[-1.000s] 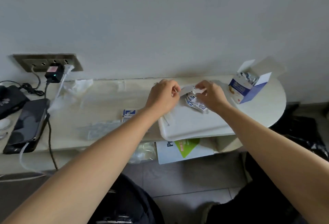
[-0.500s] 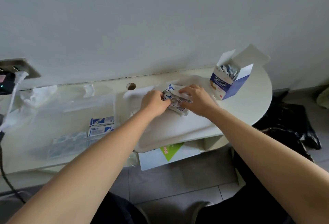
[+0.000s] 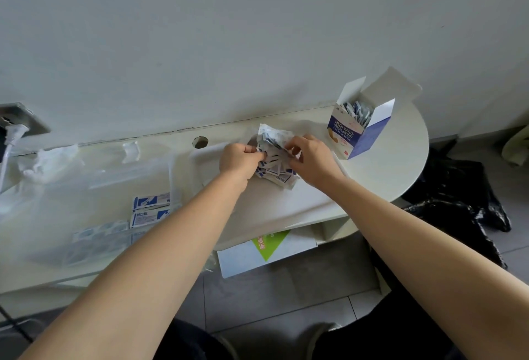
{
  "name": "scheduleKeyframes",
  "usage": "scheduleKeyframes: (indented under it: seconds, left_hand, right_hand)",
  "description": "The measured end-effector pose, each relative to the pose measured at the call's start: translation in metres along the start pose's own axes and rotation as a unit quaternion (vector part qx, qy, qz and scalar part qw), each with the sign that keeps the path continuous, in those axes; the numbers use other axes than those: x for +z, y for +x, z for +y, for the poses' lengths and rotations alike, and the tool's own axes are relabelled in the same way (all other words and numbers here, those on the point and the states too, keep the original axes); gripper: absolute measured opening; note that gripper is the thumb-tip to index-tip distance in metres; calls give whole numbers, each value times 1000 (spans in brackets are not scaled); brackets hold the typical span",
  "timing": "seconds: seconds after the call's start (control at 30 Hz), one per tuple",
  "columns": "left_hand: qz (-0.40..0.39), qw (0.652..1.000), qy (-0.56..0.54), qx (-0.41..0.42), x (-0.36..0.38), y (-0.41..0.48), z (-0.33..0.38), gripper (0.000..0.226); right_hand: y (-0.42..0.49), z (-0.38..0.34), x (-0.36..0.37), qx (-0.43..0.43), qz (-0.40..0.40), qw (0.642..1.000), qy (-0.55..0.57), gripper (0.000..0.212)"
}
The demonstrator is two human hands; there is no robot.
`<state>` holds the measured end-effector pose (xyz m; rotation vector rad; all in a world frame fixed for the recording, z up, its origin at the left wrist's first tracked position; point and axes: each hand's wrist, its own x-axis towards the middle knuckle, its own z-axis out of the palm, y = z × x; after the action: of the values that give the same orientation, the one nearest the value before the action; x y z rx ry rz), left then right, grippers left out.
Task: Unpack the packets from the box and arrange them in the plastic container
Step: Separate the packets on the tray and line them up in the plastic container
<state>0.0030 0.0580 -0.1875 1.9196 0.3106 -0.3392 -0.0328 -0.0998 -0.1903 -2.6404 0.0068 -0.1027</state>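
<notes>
I see the left hand [image 3: 240,159] and right hand [image 3: 312,159] both pinching loose packets [image 3: 276,172], a few seemingly in the container [image 3: 100,176] already, plenty left in the box [image 3: 359,133].

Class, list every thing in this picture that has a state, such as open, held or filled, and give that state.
box: upright, flaps open, packets inside.
loose packets: heaped between both hands.
left hand: grips the heap.
right hand: grips the heap.
plastic container: holds a few flat packets.
white plug: sits in the wall socket.
</notes>
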Motion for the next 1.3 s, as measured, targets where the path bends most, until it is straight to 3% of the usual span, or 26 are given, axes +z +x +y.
scheduleKeyframes:
  seconds: [0.03,0.2,0.3,0.4,0.47,0.57,0.87,1.03,1.17,1.23,1.3]
  left_hand:
    - [1,1000,2,2,-3,0,1,19]
    - [-26,999,-35,-23,-28,-6,10,20]
    - [-26,997,-55,-38,-43,-14,10,21]
    - [-8,997,-59,-37,-52,-22,6,17]
    - [-4,997,-62,-39,-53,-27,4,13]
    - [-13,997,-72,-37,-51,-32,3,12]
    - [20,995,-87,-36,-69,-33,-9,19]
    - [23,996,-77,-39,-72,-31,-15,17]
    - [2,997,-65,-27,-69,-36,-14,13]
    - [-13,998,-59,-22,-68,-38,-14,12]
    - [-21,998,-47,-20,-69,-39,-14,12]
  right_hand:
    - [1,2,-2,3,13,1000,-14,6]
    - [7,11,-9,64,73,994,-46,10]
    - [7,7,-10,78,62,993,-70,19]
    - [-1,-5,-10,18,53,994,-90,48]
    - [-7,-18,-9,-63,57,995,-45,56]
    - [-10,-33,2,-119,-18,993,-15,68]
    - [-7,-19,6,-6,27,1000,-2,30]
    - [-1,-21,-3,31,-11,999,-33,70]
    - [-3,-43,1,-48,0,996,69,45]
    - [-7,-52,2,-41,-36,993,109,22]
    - [-7,-54,1,-14,-22,989,143,7]
